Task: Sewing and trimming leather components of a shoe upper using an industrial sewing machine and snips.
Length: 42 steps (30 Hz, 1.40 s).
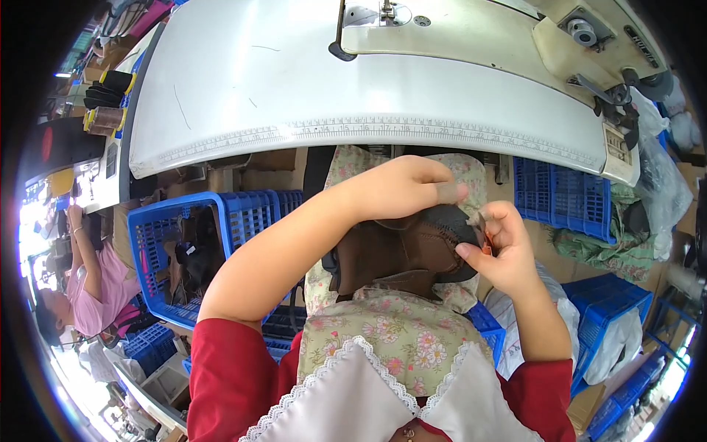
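While the brown shoe upper (390, 254) extends from beneath the left hand (414, 188) (grip indeterminable), the right hand (507, 250) grasps an orange tool (486, 246) alongside

Sewing machine (508, 40) cut off by top edge; orange item (487, 250) mostly hidden (right hand (513, 254) covers it), kind unclear.

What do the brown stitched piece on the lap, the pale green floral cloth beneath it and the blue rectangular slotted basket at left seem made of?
Brown stitched piece: leather or synthetic leather, going by its smooth, faint sheen; the look leaves open which.
Pale green floral cloth: matt fabric, perhaps cotton, judging by its soft drape.
Blue slotted basket: probably moulded plastic, given its uniform colour and regular openings.
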Motion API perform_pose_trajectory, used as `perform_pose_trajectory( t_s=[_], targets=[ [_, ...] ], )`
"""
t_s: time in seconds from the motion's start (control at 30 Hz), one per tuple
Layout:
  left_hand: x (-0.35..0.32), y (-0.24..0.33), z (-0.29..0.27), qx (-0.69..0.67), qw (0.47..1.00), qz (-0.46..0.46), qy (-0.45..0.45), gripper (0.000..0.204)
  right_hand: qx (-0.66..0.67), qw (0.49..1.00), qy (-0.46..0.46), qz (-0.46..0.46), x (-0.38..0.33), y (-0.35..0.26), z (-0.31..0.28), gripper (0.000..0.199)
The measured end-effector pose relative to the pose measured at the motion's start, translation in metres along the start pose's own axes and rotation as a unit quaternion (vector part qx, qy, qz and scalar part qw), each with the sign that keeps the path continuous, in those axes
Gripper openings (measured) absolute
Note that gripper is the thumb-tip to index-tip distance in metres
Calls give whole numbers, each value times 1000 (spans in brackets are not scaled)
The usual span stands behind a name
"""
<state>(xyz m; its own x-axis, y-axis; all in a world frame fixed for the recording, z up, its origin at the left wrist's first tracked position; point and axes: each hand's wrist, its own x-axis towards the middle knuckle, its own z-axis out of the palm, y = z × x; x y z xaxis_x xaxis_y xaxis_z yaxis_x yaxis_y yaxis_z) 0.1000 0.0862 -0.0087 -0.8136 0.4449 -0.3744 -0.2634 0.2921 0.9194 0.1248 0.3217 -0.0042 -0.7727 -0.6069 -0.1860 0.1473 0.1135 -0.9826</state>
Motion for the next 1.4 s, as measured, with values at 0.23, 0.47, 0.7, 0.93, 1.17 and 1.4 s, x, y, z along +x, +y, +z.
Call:
perform_pose_trajectory(
  t_s=[0.23,0.47,0.7,0.93,1.17,1.4],
  targets=[
    [-6,-24,-14,27,993,91,-77,35,61,997,48,12,-13,19,-4,42],
    [-11,7,-19,142,968,172,-114,23,90,991,91,-40,-15,34,0,42],
    [-26,-17,-10,45,995,62,-59,23,-235,967,73,-63,-18,-5,5,40],
    [-28,-10,-8,32,998,20,-45,19,-457,871,55,-171,-28,-38,8,48],
    [-28,-9,-6,16,999,-23,-34,19,-483,858,53,-167,-32,-32,10,45],
    [-28,-7,-5,27,999,-20,-31,19,-481,860,55,-163,-28,-30,11,43]
  ],
)
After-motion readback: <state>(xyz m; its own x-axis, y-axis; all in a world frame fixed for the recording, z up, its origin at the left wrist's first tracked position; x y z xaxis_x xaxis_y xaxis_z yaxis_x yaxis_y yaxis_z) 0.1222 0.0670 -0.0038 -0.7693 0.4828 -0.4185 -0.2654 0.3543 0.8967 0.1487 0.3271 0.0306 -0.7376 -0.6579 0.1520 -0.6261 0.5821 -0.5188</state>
